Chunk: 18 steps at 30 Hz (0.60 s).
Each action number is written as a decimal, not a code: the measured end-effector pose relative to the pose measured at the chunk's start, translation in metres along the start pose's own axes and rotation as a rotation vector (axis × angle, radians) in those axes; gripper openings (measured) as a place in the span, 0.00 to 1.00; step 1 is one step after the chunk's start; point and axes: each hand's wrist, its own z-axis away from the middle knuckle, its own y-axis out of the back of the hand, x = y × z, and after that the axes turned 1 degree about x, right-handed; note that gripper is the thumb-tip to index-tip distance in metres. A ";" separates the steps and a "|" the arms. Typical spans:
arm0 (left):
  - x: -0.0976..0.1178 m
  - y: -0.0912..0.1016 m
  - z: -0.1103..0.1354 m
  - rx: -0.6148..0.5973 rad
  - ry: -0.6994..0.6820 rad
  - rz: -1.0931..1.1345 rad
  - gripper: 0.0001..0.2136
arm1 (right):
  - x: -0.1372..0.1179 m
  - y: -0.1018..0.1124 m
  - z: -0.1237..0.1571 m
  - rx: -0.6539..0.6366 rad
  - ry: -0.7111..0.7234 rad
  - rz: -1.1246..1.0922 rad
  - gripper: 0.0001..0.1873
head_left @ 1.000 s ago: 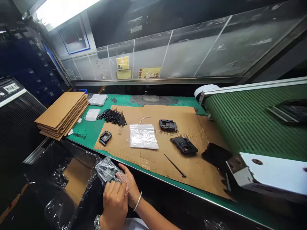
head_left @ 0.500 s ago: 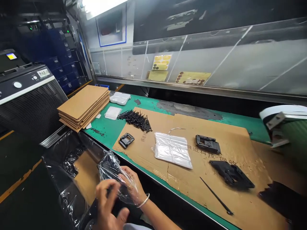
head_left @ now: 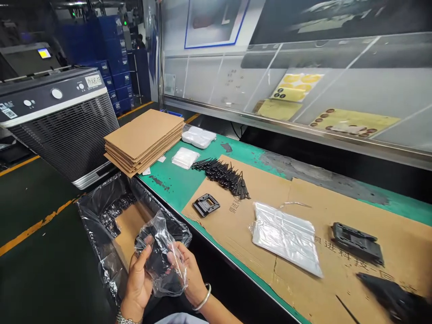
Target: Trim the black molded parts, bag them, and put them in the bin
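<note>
My left hand [head_left: 137, 281] and my right hand [head_left: 191, 274] both grip a clear plastic bag [head_left: 172, 270] over the bench's near edge. A black moulded part [head_left: 158, 258] sits inside the bag, partly blurred by the film. On the brown cardboard sheet [head_left: 266, 191] lie a small black bracket [head_left: 206, 204], a flat pack of clear bags [head_left: 286, 238], a bundle of black pins [head_left: 222, 176] and a black plate [head_left: 357, 243]. All of these lie beyond my hands' reach of contact.
A black-lined carton [head_left: 130, 229] stands just left of my hands, below the green bench mat [head_left: 168, 189]. Stacked cardboard sheets [head_left: 143, 139] and white packs [head_left: 197, 137] lie at the bench's far end. A grey air cooler [head_left: 60, 121] and blue crates [head_left: 118, 76] stand behind.
The view has swung left, shifting the bench rightward in the frame. My hands have turned the bag more upright and moved it toward the lined carton.
</note>
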 end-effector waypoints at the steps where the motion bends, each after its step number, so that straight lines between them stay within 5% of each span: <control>1: 0.002 0.002 -0.003 0.024 0.033 0.043 0.10 | 0.002 -0.003 -0.003 0.035 0.021 0.028 0.20; 5: 0.012 0.016 -0.027 0.133 0.169 0.145 0.07 | 0.009 -0.004 -0.009 0.072 0.062 0.208 0.21; 8: 0.018 0.029 -0.046 0.078 0.244 0.158 0.09 | 0.008 0.002 -0.014 0.092 -0.016 0.216 0.21; 12: 0.018 0.041 -0.067 0.104 0.153 0.327 0.08 | 0.006 0.004 -0.019 0.287 0.024 0.114 0.20; 18: 0.008 0.052 -0.089 0.131 0.148 0.341 0.09 | 0.042 -0.024 -0.028 -0.052 0.239 0.582 0.19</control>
